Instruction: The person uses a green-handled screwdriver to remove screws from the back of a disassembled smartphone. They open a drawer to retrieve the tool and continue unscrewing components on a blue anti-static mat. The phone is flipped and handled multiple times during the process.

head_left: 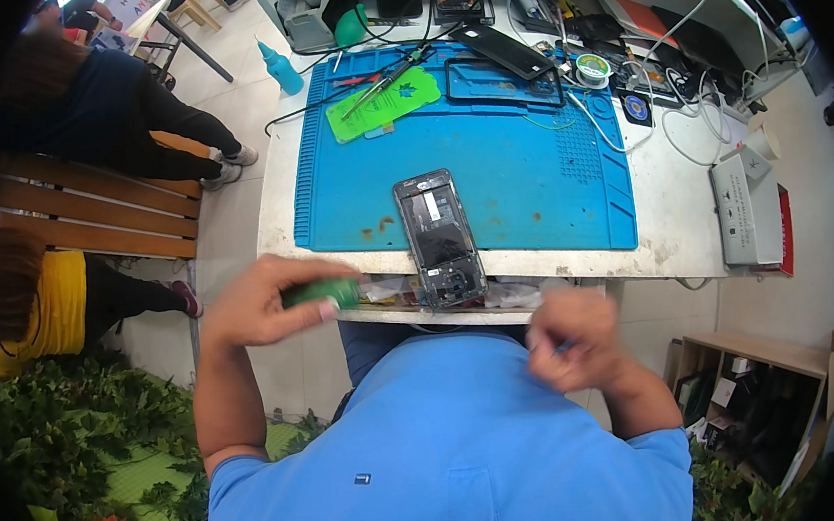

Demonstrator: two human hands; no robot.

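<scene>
Head view: the white surface (279, 208) carries a blue mat (539, 192), with open stretches left and right. An open drawer (392, 316) lines the near edge; dark printing marks a white box (735, 216) at the right edge. The opened phone (440, 239) lies across the mat's near edge, overhanging the drawer. Of 2 blurred hands, the right hand (572, 338) curls, its grip's contents indiscernible; the left hand's (268, 302) grip is clamped on a green object (327, 293).

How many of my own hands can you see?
2. Your left hand is left of the opened smartphone, holding a blurred green object; your right hand, also blurred, is to the smartphone's lower right.
</scene>
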